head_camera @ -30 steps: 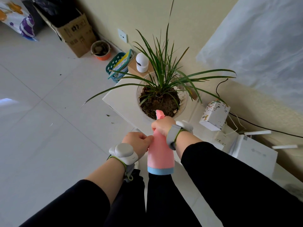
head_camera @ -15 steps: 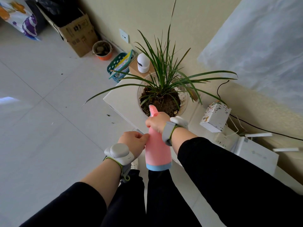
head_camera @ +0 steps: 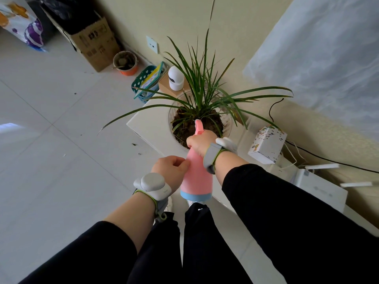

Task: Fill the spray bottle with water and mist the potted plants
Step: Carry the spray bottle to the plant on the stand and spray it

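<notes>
The head view shows one pink spray bottle (head_camera: 196, 177) with a blue base, held upright in front of one potted plant (head_camera: 202, 103) whose long green leaves spread from dark soil in a clear round pot (head_camera: 226, 121). The right hand (head_camera: 202, 143) has its grip wrapped round the bottle's neck below the pink nozzle, which stands just before the soil. The left hand (head_camera: 171, 171) rests against the bottle's side with curled fingers; whether its grip truly holds the bottle cannot be told. Two wrists each carry one grey band. The pot stands on a white worktop (head_camera: 147, 124). Beside it sit one speckled box (head_camera: 266, 143), one white device (head_camera: 175, 78), one teal basket (head_camera: 143, 83), one orange-based bucket (head_camera: 125, 63) and one cardboard carton (head_camera: 92, 42) along the wall. A leaf arches out over the tiled floor (head_camera: 51, 140).
</notes>
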A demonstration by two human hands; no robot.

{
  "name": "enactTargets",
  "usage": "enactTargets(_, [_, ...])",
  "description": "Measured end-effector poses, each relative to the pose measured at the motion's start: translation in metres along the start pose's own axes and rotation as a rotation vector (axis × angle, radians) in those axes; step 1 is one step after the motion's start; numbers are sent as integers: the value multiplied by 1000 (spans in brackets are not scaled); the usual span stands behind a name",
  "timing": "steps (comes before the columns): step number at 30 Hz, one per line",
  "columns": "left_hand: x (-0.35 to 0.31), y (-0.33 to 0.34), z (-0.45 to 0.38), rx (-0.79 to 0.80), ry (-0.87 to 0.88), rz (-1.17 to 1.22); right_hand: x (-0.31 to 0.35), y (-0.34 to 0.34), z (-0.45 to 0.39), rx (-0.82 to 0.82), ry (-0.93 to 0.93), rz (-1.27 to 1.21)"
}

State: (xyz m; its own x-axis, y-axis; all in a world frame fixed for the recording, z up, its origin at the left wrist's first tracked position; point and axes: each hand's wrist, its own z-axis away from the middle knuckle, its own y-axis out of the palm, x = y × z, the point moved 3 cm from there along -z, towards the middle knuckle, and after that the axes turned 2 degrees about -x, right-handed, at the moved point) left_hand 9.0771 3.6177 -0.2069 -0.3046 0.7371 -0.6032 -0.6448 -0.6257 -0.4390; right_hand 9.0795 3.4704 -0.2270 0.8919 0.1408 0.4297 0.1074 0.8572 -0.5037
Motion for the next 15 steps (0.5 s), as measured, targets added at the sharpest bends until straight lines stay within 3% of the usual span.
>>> enactTargets(15, [-4, 22, 1, 55, 23, -45, -30, -13, -4, -87, 21, 2])
